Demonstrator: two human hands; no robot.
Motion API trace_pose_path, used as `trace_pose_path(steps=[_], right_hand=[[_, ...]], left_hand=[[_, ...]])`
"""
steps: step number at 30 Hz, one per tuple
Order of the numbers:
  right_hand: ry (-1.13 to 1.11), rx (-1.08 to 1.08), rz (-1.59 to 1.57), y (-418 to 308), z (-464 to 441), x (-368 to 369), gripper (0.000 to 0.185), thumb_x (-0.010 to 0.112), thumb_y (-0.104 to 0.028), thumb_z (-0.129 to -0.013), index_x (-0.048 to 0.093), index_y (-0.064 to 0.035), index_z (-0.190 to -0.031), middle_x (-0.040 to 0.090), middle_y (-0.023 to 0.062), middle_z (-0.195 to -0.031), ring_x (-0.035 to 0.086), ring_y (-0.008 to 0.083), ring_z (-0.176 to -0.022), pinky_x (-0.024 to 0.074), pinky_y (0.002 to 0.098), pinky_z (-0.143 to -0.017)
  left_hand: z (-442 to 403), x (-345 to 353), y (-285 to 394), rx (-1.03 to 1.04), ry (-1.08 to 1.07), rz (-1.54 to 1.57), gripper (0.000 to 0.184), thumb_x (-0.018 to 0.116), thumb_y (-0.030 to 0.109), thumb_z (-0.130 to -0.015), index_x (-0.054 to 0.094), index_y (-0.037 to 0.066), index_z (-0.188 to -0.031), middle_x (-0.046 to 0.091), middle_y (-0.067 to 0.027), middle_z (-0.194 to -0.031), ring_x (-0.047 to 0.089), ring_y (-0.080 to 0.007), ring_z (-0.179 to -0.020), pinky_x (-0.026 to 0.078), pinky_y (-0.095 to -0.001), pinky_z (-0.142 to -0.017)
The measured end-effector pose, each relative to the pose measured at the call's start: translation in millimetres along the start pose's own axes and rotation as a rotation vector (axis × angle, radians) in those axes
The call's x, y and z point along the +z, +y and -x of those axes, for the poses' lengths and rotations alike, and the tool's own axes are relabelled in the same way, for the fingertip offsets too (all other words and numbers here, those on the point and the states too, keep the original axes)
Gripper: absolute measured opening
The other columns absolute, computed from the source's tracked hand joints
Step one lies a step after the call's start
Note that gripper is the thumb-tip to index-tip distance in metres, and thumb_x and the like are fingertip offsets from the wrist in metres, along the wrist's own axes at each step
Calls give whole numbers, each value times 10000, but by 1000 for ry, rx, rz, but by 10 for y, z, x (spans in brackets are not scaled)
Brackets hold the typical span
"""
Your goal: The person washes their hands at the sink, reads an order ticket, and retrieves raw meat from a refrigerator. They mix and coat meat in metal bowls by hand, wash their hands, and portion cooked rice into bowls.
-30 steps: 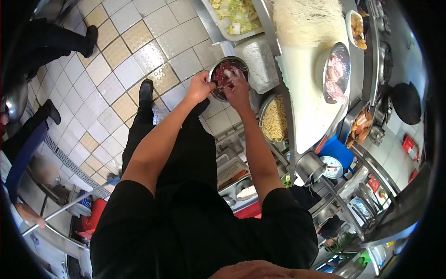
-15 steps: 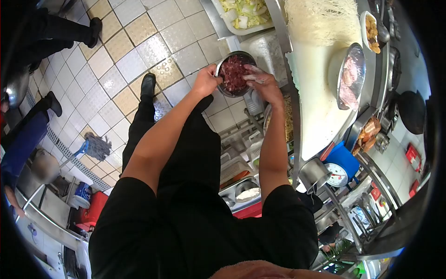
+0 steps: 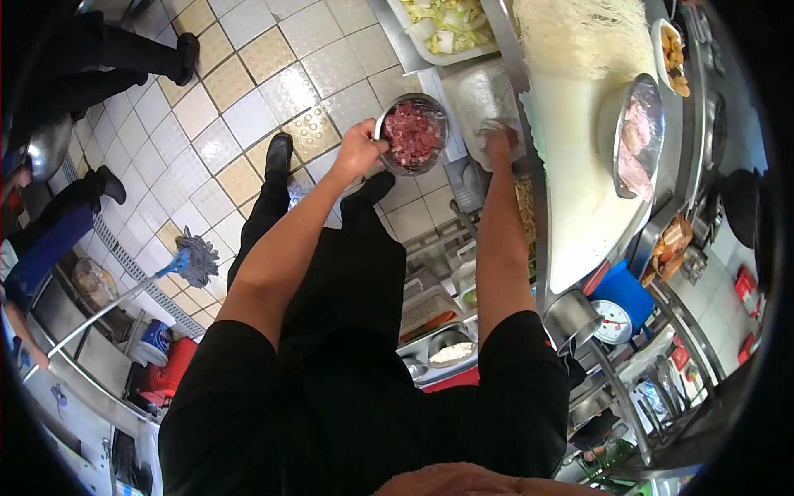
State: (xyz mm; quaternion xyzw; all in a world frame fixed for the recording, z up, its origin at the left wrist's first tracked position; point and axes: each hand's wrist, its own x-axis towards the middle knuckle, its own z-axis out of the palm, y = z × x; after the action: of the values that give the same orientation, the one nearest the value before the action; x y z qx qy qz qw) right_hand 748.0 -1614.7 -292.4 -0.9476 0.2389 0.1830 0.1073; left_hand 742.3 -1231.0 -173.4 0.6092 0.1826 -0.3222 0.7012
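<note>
My left hand [image 3: 361, 150] grips the rim of a round metal bowl [image 3: 379, 132], thumb over its edge. Small pieces of raw red meat [image 3: 412, 136] fill the bowl, which is held above the tiled floor. To its right, my right hand [image 3: 499, 140] reaches down into a whitish container [image 3: 480, 87], apart from the bowl. What lies in that container looks white and pale; its kind is unclear. The fingers of my right hand are blurred and partly hidden there.
A tray of chopped cabbage [image 3: 447, 26] stands beyond the container. On the white counter [image 3: 579, 165] are thin noodles [image 3: 579, 37] and a metal bowl of pale meat [image 3: 635, 153]. A blue scale [image 3: 614, 321] sits nearer. At left, a person [image 3: 50, 240] holds a mop [image 3: 197, 260].
My right hand has left the meat in the bowl and moved right, into the whitish container. My left hand still holds the bowl, whose meat now shows more fully.
</note>
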Motion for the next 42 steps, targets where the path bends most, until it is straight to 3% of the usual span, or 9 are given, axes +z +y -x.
trace_pose_path(steps=[6,10,13,19,23,31,35,38,42], right_hand=[[-16,653,-1515,804,61,152,337,525,-280,-905,594,-36,-1127,650,116,-1041,637,191,-933,540,361,-749],[-80,489,-1829,-271,885,-553,224,497,-132,-932,569,-38,-1122,621,44,-929,602,164,-786,518,292,-708],[82,582,-1636,-1188,1512,-1346,176,517,-88,-925,629,-54,-1056,600,57,-1035,574,110,-933,481,193,-692],[286,-367,-679,-1988,1922,-694,279,572,-17,-824,607,7,-1100,645,163,-1010,629,260,-928,485,324,-808],[88,-233,-847,-2465,1948,-895,345,647,-4,-712,613,12,-1055,619,231,-1034,602,362,-1004,470,378,-872],[-3,-497,-390,-2863,2056,-1103,349,713,-53,-628,652,-48,-972,643,159,-890,618,365,-851,491,440,-736],[-158,-527,-623,-2912,2229,-1718,545,777,-125,-650,597,-21,-1154,586,211,-1146,566,365,-1063,466,400,-892],[-135,-699,-511,-2929,2310,-1967,687,792,-143,-646,519,-25,-1265,526,232,-1241,504,371,-1161,432,395,-960],[176,-454,-453,-3199,2445,-1435,517,731,-101,-685,547,7,-1156,526,256,-1220,456,409,-1189,434,427,-951]], left_hand=[[39,-91,52,12,14,-42,114,633,-15,-731,531,34,-747,547,-23,-670,537,-100,-520,489,-254,-458],[68,-131,110,22,8,-35,121,635,-13,-736,526,38,-745,540,-22,-671,547,-105,-537,512,-261,-460],[119,-182,169,27,21,-18,119,634,-11,-750,527,41,-748,540,-17,-675,551,-102,-544,520,-260,-465],[211,-315,295,28,49,15,100,606,-18,-728,516,22,-748,541,-33,-658,550,-115,-541,496,-276,-451],[388,-409,446,67,12,-52,96,607,-19,-731,527,28,-755,529,-17,-645,532,-99,-537,471,-264,-451],[698,-685,683,32,-36,-53,87,593,-19,-757,544,51,-772,513,18,-663,512,-72,-544,450,-236,-460],[785,-755,911,86,-15,-22,99,590,-19,-758,526,55,-755,497,19,-654,509,-72,-541,449,-232,-452],[931,-741,1140,129,9,44,100,589,-17,-757,521,56,-749,489,17,-644,504,-76,-537,443,-236,-444],[1124,-655,1347,177,-12,145,84,585,-15,-757,537,53,-768,500,11,-641,491,-82,-518,428,-241,-445]])
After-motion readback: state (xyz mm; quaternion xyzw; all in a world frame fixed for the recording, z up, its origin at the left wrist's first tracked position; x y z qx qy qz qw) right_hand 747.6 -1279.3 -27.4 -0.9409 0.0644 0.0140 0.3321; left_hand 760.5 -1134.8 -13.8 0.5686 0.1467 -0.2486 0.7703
